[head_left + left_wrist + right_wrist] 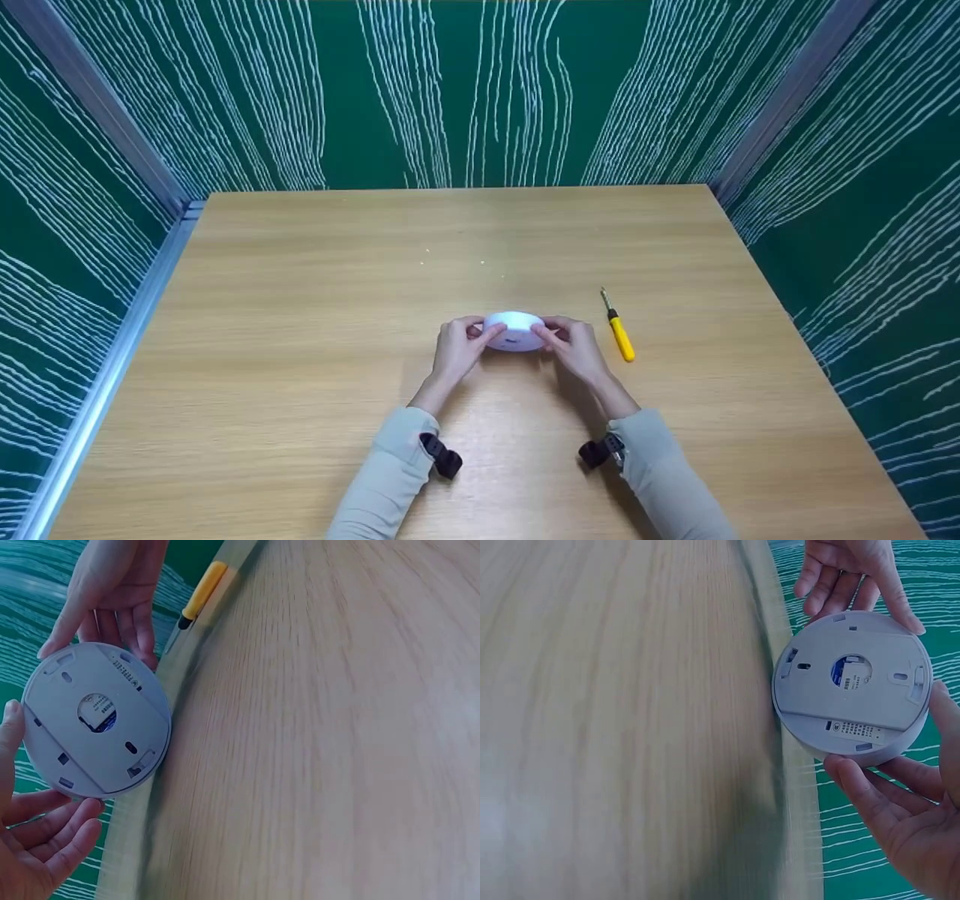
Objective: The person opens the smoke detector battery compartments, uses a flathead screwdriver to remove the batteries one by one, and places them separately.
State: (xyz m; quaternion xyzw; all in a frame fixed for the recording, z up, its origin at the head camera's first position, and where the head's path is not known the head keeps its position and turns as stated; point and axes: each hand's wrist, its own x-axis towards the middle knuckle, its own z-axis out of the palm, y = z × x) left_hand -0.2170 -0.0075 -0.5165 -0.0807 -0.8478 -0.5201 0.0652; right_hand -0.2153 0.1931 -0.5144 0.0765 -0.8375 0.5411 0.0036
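Note:
Both hands hold a white round smoke detector close over the wooden table. My left hand grips its left edge, with the thumb over the near face. On the opposite edge, my right hand pinches it the same way. The wrist views show the detector's flat back plate, with small slots and a round central hole through which a printed label appears. The front of the detector is turned away in those views.
A yellow-handled screwdriver lies on the table to the right of the right hand, tip pointing away. Several tiny white specks are scattered farther back. Green walls with white lines enclose the table's back and sides.

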